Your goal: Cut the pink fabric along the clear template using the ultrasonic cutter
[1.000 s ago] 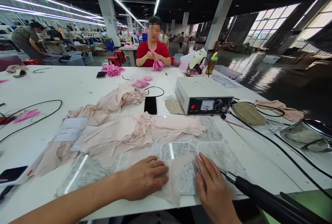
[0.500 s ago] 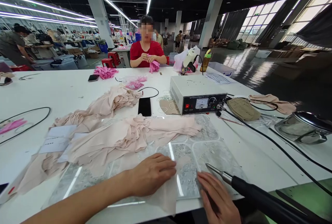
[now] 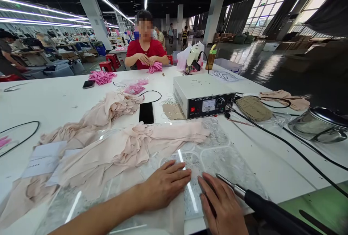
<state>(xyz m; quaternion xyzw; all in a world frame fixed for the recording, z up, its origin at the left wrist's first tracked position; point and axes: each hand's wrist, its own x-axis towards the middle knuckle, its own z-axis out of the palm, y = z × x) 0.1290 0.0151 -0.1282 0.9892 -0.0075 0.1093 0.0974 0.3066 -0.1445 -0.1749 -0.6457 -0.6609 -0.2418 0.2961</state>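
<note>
At six o'clock I see the left hand (image 3: 167, 187) unclosed, flat on sheer fabric (image 3: 176, 215), probably keeping it smooth; at five, near the tool (image 3: 261, 206), whether the right hand (image 3: 224, 204) grips, I cannot tell.

Under my left hand (image 3: 167, 184), thin, matt beige cloth (image 3: 174, 215) is lying over a smooth, grey-marbled board (image 3: 225, 166) that is gleaming in glossy streaks. To my right, the tool (image 3: 272, 209) is showing bright metal at its tip and a smooth black handle. Ahead of me, heaped fabric (image 3: 127, 144) is creasing softly, white paper (image 3: 45, 158) is looking matt, the phone (image 3: 146, 113) is looking glossy, and the pot (image 3: 319, 124) is shining like polished metal.
</note>
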